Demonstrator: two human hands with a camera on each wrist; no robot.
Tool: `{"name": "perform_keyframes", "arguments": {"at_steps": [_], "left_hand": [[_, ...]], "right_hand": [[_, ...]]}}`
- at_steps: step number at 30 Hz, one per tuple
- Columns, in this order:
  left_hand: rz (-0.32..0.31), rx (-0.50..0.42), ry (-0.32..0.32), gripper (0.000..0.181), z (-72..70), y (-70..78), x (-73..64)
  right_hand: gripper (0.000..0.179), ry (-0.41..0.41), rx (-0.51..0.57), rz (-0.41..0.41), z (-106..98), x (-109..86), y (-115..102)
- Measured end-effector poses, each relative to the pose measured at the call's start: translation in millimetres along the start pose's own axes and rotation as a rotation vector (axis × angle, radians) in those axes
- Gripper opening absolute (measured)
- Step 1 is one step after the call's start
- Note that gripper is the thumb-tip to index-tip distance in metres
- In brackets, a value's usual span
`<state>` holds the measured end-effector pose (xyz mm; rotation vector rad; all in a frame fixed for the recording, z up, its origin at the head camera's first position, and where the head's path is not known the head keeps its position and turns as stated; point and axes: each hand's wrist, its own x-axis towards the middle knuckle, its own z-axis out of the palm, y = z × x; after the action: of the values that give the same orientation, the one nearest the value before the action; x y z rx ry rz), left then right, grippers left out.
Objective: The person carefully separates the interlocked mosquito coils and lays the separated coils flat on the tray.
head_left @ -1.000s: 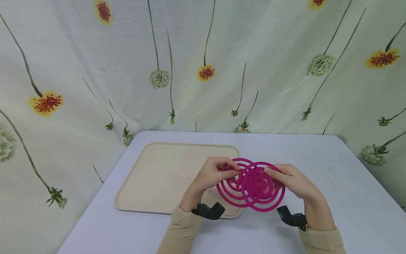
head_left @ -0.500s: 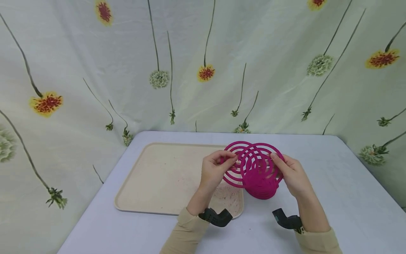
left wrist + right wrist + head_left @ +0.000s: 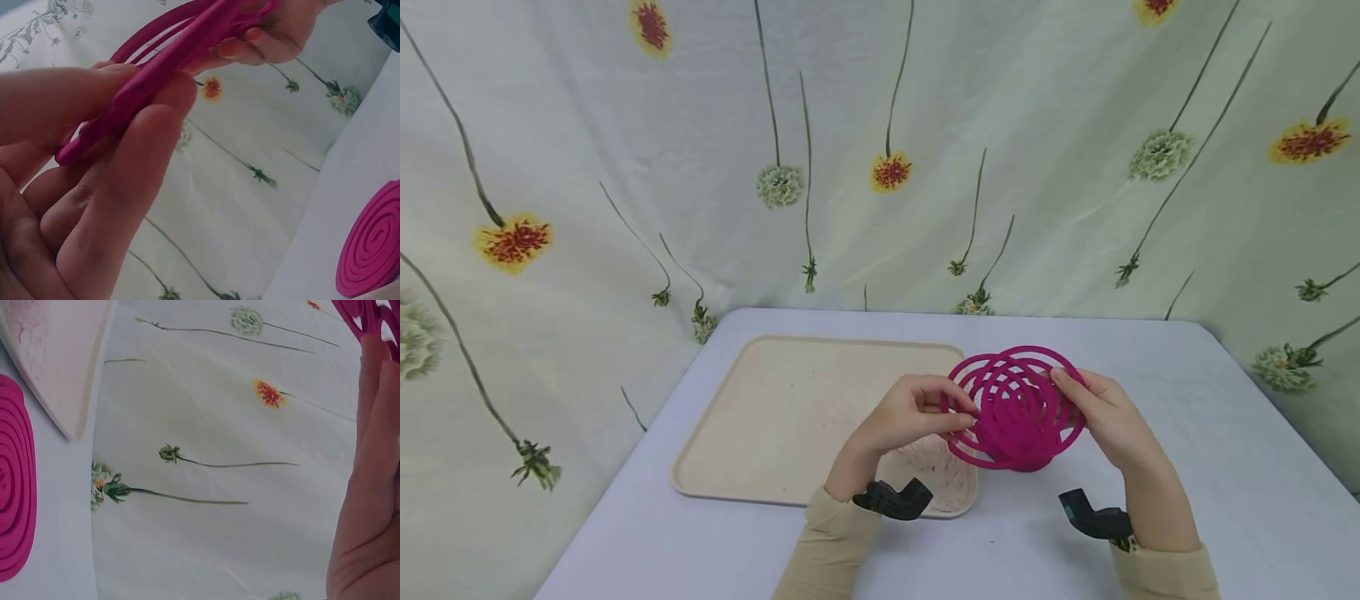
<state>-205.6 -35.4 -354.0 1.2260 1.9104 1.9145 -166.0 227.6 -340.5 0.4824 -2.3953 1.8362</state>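
1. My left hand (image 3: pixel 913 412) is in a narrow pinch, thumb against fingers, on the left edge of some magenta spiral loops (image 3: pixel 156 72). My right hand (image 3: pixel 1108 417) grips their opposite edge, its thumb on the side facing me and other fingers behind.
2. The loops hang in the air between my two hands, touching both, their rings overlapping in the middle. I cannot tell whether they are one piece or two.
3. Just back from each hand, a black device sits on the wrist: the left device (image 3: pixel 895 501) and the right device (image 3: pixel 1097 521). Behind them come my beige sleeves (image 3: pixel 831 546).
4. Below my hands and between them lies a flat magenta coil (image 3: pixel 375 244), wound tight; from above, the raised loops cover most of it.
5. Under my left hand and stretching away to its left is a cream tray (image 3: pixel 775 417), with pinkish smears at the corner nearest the coil.
6. Coil and tray both rest on a white table (image 3: pixel 1195 417), which spreads to the right beyond my right hand.
7. Farthest from my hands hangs a pale cloth (image 3: pixel 700 125) printed with flowers and long stems.
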Motion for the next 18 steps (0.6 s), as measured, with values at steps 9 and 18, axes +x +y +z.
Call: {"name": "perform_keyframes", "arguments": {"at_steps": [9,18], "left_hand": [[0.000,0.077,0.003,0.020,-7.3,4.8,-4.3],[0.072,-0.017,0.352,0.023,-2.0,2.2,0.3]], "right_hand": [[0.023,-0.298,0.010,-0.035,-16,-5.0,5],[0.031,0.043,0.116,-0.038,20,5.5,4]]}}
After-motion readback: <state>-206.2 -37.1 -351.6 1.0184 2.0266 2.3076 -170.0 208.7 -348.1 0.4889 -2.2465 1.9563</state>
